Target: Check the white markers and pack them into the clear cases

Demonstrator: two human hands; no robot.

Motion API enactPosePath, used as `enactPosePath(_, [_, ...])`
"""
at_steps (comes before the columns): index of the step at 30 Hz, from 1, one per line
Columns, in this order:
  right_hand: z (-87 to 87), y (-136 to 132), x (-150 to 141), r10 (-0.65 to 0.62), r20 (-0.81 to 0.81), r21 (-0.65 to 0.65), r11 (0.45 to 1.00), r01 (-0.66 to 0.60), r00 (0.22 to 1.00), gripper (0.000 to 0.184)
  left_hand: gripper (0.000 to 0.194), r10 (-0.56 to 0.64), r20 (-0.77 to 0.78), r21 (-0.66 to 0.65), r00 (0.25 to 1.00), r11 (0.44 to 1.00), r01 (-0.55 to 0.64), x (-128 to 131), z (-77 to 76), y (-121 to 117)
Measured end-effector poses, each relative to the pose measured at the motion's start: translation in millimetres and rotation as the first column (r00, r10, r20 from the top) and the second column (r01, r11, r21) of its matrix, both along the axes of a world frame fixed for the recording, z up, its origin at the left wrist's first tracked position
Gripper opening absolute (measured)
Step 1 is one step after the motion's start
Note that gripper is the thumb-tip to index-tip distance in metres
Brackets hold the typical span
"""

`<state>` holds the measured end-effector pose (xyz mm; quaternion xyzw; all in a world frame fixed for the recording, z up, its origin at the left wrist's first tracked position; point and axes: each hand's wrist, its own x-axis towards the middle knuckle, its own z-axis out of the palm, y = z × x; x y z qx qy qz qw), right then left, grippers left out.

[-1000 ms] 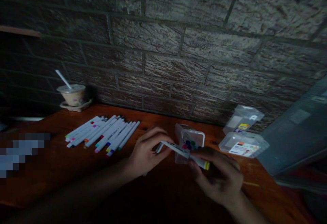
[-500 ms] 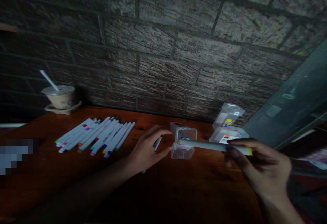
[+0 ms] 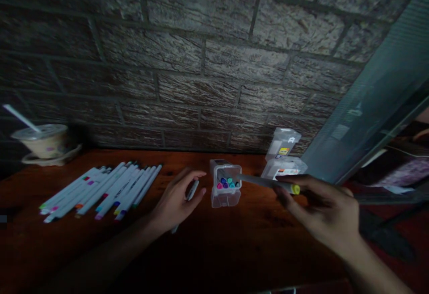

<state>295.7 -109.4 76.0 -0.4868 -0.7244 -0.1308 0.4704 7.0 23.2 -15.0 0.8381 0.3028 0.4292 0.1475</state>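
My right hand pinches a white marker with a yellow end. Its blurred far end points left at the right edge of the mouth of a clear plastic case. Several markers lie inside that case, their pink, blue, teal and dark ends facing me. Left of the case, my left hand is open, thumb and forefinger apart and curved toward it. Under this hand another marker shows partly and seems to lie on the table; the palm hides its middle.
A row of loose white markers lies on the wooden table at left. Behind it is a lidded cup with a straw on a saucer. Two clear cases with labels stand back right, against the brick wall.
The view has turned a little rightward. The right hand's marker has drawn back from across the case mouth to its right edge, uncovering the marker ends. My left hand has shifted slightly from the case.
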Motion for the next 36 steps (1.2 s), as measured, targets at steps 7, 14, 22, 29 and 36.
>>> enactPosePath(7, [-11.9, 27, -19, 0.122, 0.067, -0.089, 0.989, -0.116, 0.99, 0.008, 0.027, -0.009, -0.017, -0.008, 1.0, 1.0, 0.009, 0, -1.5, -2])
enactPosePath(14, [-24.7, 53, -23, 0.184, 0.128, -0.298, 0.945, -0.139, 0.975, 0.014, 0.027, -0.006, -0.05, -0.034, 0.999, 0.999, 0.005, 0, 1.9, -6])
enactPosePath(22, [-19.7, 61, -24, 0.195, 0.222, -0.48, 0.875, -0.067, 0.955, 0.026, 0.028, -0.002, -0.088, -0.067, 0.996, 0.998, -0.004, -2, 2.8, -8])
enactPosePath(29, [-25.6, 71, -19, 0.228, 0.202, -0.476, 0.873, -0.108, 0.953, 0.02, 0.029, -0.013, -0.08, -0.051, 0.997, 0.999, 0.009, -1, 3.0, -7])
enactPosePath(36, [-28.0, 78, -15, 0.195, 0.189, -0.496, 0.865, -0.078, 0.963, 0.021, 0.028, -0.015, -0.058, -0.032, 0.998, 0.999, 0.013, -1, 1.4, -6])
